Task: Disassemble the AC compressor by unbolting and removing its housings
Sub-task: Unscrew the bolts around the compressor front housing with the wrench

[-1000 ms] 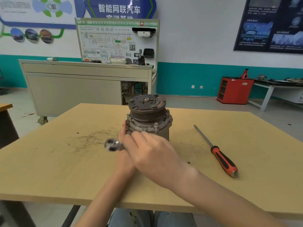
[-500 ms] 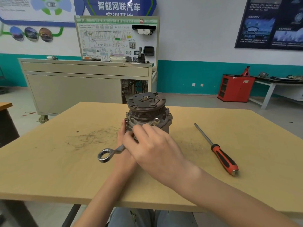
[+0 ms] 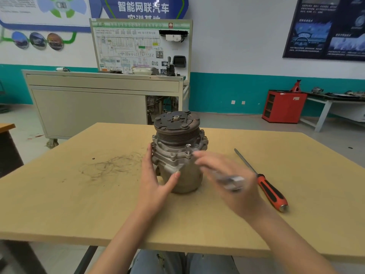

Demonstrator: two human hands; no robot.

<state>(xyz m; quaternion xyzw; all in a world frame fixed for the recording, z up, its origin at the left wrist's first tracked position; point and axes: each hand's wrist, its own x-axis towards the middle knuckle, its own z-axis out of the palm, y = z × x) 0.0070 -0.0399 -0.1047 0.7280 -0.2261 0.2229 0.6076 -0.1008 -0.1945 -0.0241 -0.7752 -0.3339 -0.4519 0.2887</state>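
1. Now the right hand, blurry, grips the wrench. It has swung from the left side to the right.
2. The left hand presses straight fingers on the compressor to steady it.
3. The compressor stands mid-table. I think a bolt got turned, but the housings are still on.

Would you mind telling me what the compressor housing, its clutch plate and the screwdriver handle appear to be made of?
Compressor housing: likely cast aluminium, dull pale grey. Clutch plate: probably steel, brown and rusty-looking. Screwdriver handle: plastic or rubber, red with black grip panels.
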